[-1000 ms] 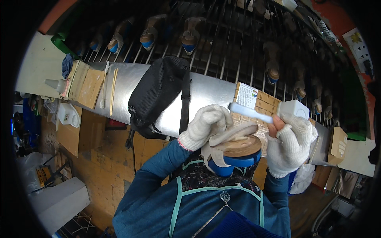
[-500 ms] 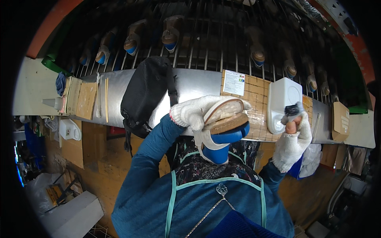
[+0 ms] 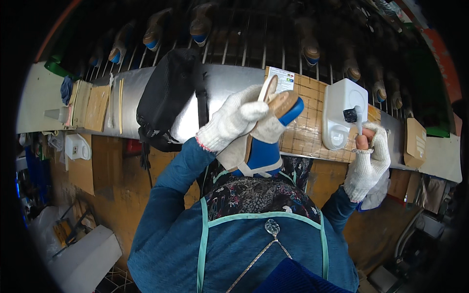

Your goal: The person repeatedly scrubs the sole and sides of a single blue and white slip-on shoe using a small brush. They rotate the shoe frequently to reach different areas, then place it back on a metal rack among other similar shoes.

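Note:
My left hand (image 3: 233, 117), in a white knit glove, is closed around a sandal (image 3: 229, 155) of pale straps mounted on a blue last (image 3: 264, 155). In the same grip a thin whitish sole (image 3: 268, 88) stands on edge beside the sandal's brown underside. My right hand (image 3: 369, 158), gloved with bare thumb and fingertip showing, pinches the pale handle of a small brush (image 3: 351, 115) with dark bristles. The brush is held up in front of a white plastic pot (image 3: 349, 95), apart from the sandal.
Under the pot lies a cardboard sheet (image 3: 305, 122) with a printed label (image 3: 282, 78). A black mesh bag (image 3: 168, 93) sits on the metal bench (image 3: 222, 80). Behind, several sandals on lasts rest on a rod rack (image 3: 244, 51). Thin sticks (image 3: 120, 107) lie at left, a cardboard box (image 3: 415, 141) at right.
My left hand has turned the sandal and sole, so the sole now shows edge-on and more of the blue last is visible. The brush in my right hand has tipped more upright.

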Motion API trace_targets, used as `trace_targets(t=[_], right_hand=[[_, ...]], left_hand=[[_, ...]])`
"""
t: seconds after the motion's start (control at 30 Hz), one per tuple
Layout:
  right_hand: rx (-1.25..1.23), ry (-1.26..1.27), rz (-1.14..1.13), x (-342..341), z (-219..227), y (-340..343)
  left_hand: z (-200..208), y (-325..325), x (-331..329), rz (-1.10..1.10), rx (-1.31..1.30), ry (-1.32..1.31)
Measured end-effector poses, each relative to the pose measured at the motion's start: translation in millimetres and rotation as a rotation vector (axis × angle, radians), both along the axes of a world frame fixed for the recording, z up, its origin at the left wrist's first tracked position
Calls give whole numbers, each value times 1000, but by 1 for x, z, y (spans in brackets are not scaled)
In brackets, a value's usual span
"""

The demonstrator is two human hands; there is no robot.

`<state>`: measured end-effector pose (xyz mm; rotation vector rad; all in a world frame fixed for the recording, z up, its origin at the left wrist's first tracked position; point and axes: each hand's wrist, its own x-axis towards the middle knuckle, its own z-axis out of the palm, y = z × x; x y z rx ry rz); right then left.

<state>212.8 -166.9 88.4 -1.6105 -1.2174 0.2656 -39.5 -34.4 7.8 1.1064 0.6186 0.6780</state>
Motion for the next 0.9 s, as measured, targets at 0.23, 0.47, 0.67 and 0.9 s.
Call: trace_targets(t=[0.23,0.47,0.67,0.9], right_hand=[[-36,-108,78,-10,-7,8],[43,-36,73,5,4,12],[230,251,-52,9,-20,16],[296,1103,124,-5,-67,1]], left_hand=[[-14,4,-8,100,-121,20],[20,-4,-15,119,45,-97],[22,-9,-1,67,217,-2],[8,-45,-64,-212,542,417]])
